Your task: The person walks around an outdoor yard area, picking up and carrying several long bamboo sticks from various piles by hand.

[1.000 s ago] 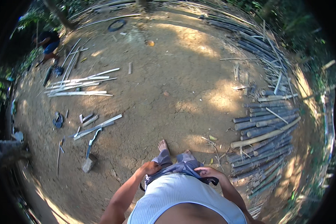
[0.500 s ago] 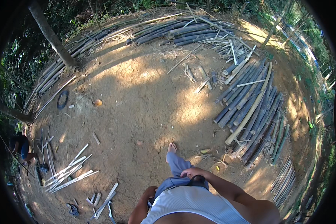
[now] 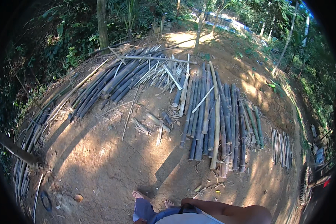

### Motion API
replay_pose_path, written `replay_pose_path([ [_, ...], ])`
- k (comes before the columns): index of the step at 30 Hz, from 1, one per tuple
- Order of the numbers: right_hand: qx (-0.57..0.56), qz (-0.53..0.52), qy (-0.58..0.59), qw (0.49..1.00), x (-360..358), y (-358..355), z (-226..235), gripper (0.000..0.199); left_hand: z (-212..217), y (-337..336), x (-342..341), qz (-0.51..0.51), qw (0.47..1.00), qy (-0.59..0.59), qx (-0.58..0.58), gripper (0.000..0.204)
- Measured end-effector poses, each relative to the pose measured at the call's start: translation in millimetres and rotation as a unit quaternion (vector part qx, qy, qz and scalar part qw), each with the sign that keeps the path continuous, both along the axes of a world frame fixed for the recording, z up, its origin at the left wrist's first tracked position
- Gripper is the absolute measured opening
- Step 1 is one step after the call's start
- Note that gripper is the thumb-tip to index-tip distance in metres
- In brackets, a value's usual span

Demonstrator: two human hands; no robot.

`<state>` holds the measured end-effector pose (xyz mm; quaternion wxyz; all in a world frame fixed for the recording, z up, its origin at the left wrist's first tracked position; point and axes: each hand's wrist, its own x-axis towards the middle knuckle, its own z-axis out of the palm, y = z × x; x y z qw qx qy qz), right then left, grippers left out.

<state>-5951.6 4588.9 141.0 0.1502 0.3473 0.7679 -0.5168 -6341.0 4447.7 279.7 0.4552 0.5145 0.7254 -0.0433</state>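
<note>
I stand barefoot on bare brown earth; my left foot [image 3: 139, 195] and right foot [image 3: 169, 203] show at the bottom. My right hand [image 3: 185, 204] rests at my waist at the end of a bent forearm, and its fingers are hidden. Only a sliver of my left hand [image 3: 140, 221] shows at the lower edge. Just ahead and to the right lies a row of long dark bamboo poles [image 3: 212, 119], side by side on the ground. Neither hand touches any pole.
A second bamboo pile [image 3: 115, 82] fans out at the back left. Short cut pieces [image 3: 156, 125] lie between the piles. Thin split strips [image 3: 280, 145] lie at the right. A dark ring [image 3: 46, 201] lies at lower left, a tree trunk [image 3: 102, 22] stands behind.
The view has swung round to the right: the bamboo piles now fill the middle, and the split strips and tools seen on the left earlier are out of view. My right arm stays at my waist.
</note>
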Motion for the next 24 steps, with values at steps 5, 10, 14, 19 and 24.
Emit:
replay_pose_path([
  [5,-0.143,-0.09,-0.107,0.98,-76,90,35,0.032,-3,130,-92,-0.104,0.994,0.009,0.029,0.053],
  [10,0.063,-0.154,-0.198,0.966,-203,187,129,0.029,-54,213,-224,-0.115,0.982,-0.086,0.119,0.045],
  [14,0.026,-0.147,-0.214,0.965,-224,231,164,0.03,-35,305,-242,-0.201,0.976,-0.077,-0.025,0.045],
  [19,0.041,-0.183,-0.197,0.962,-253,286,195,0.026,-32,401,-258,-0.209,0.974,-0.046,-0.074,0.047],
  [24,0.058,-0.262,-0.178,0.947,-281,382,181,0.027,-23,510,-273,-0.198,0.977,-0.042,-0.059,0.044],
])
